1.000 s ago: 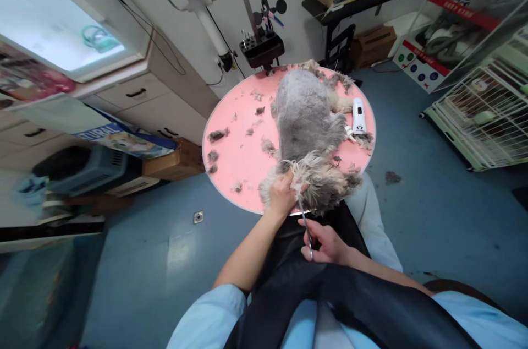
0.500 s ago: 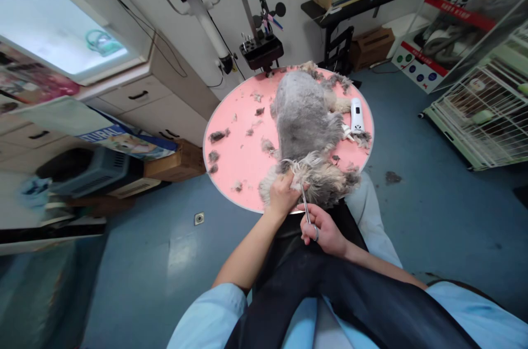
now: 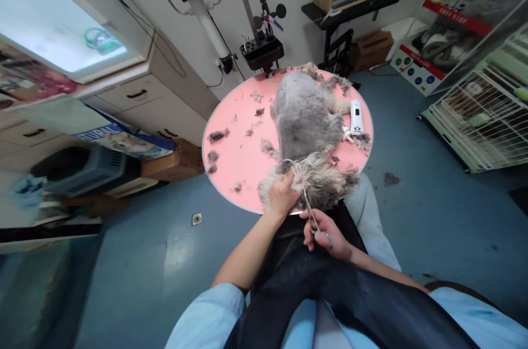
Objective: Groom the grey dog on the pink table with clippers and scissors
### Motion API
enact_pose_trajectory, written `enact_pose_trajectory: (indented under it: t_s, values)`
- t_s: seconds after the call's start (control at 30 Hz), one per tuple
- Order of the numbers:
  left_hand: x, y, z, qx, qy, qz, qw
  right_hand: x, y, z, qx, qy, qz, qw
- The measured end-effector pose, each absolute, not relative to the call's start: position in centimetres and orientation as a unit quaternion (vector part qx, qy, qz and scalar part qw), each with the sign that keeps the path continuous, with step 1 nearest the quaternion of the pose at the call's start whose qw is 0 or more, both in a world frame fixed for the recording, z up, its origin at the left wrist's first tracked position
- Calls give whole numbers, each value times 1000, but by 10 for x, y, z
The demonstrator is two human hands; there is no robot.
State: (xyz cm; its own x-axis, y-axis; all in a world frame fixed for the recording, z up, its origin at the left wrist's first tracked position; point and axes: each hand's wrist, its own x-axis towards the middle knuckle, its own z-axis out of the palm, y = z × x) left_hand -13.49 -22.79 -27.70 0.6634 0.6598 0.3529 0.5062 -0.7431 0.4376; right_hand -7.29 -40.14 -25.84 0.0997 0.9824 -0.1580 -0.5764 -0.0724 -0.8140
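Note:
A grey dog [image 3: 303,112] lies on a round pink grooming table [image 3: 231,173], its body clipped short and the fur at its near end long and shaggy. My left hand [image 3: 284,193] is closed on that near end, gripping what looks like the dog's ear; the fingertips are partly buried in fur. My right hand [image 3: 328,233] has its fingers in the loops of metal scissors [image 3: 312,214]. Their tips point away from me and reach the fur beside my left thumb. The blades look slightly parted.
White clippers [image 3: 356,118] lie at the table's right edge. Hair tufts [image 3: 218,135] are scattered over the tabletop. Behind the table stands a metal post with a black tool holder [image 3: 262,53]. A wire cage [image 3: 482,118] is on the right, drawers [image 3: 138,94] on the left.
My right hand has shifted slightly right and toward me, and the scissors have tilted and opened a little. My left hand and the dog stay about where they were.

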Motion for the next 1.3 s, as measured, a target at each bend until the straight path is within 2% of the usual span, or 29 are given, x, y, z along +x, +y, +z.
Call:
enact_pose_trajectory:
  t_s: [0.13, 0.37, 0.53, 0.87, 1.3]
  values:
    - [-135, -228, -281, 895, 326, 264, 151, -71, -392, -257, -353, -217, 628, 658]
    - [-136, -228, -279, 891, 333, 261, 164, -82, -400, -252, -352, -241, 633, 646]
    - [-134, -230, -276, 888, 337, 271, 154, -87, -394, -252, -323, -219, 630, 672]
    - [-134, -231, -278, 889, 351, 268, 119, -96, -378, -254, -366, -194, 604, 681]
    - [-134, -231, -276, 890, 331, 275, 154, -94, -404, -251, -314, -174, 587, 726]
